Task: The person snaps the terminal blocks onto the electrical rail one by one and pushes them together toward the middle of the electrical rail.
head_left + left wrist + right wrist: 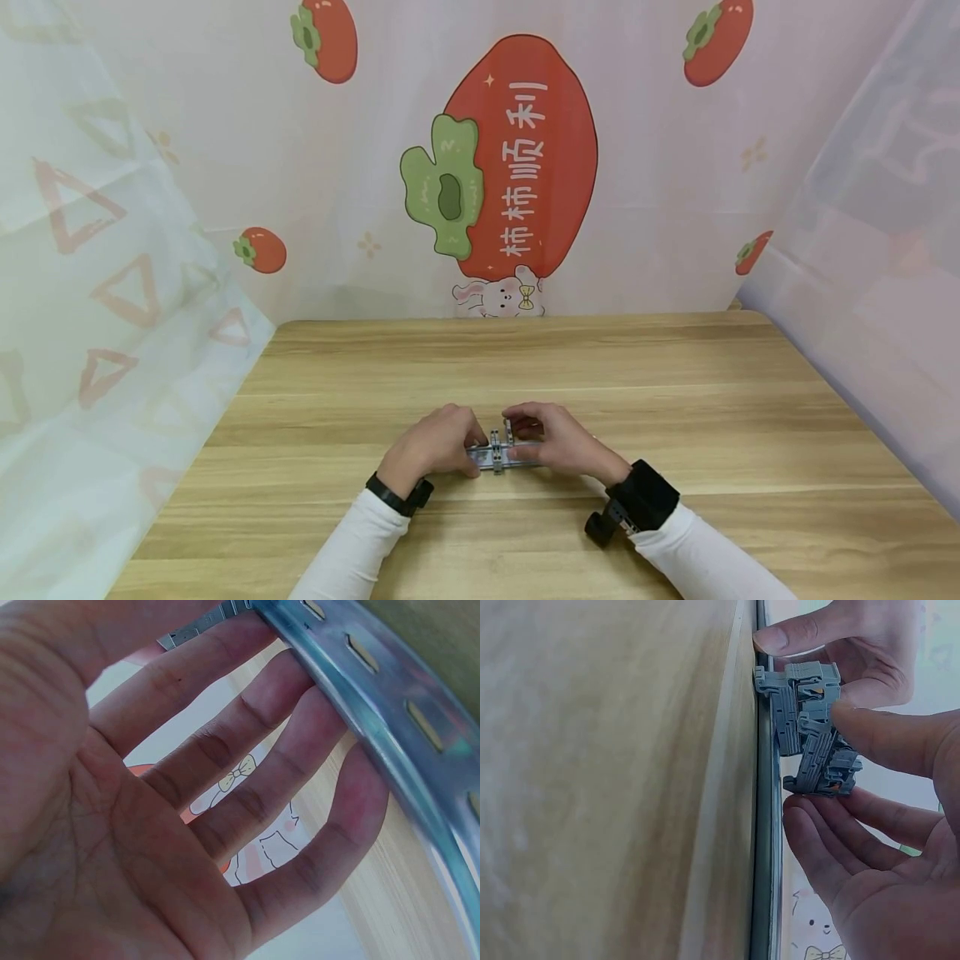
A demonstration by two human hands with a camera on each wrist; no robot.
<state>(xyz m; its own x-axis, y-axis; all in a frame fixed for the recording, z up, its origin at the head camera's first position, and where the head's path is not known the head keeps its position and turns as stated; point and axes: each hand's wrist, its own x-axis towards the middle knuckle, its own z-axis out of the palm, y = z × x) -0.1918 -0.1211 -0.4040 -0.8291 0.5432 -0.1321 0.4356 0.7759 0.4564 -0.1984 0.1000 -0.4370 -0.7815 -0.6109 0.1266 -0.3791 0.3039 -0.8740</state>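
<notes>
A slotted metal DIN rail [480,457] lies crosswise on the table, and my left hand [438,442] grips its left part. Thumb and fingers sit on opposite long edges; in the left wrist view the fingertips meet the rail's [375,697] rim. One grey terminal block [786,712] stands upright across the rail just beyond that hand. Between thumb and fingers my right hand [566,442] pinches a second grey terminal block [821,761], tilted against the rail and close beside the first. Orange spots show on both blocks. The right hand covers the rail's right end in the head view.
The wooden table [525,533] extends around both hands. A pale cloth [645,250] printed with persimmons hangs behind its far edge, with more cloth along both sides. Black straps with small cameras sit on both wrists, the right one [600,527] low over the tabletop.
</notes>
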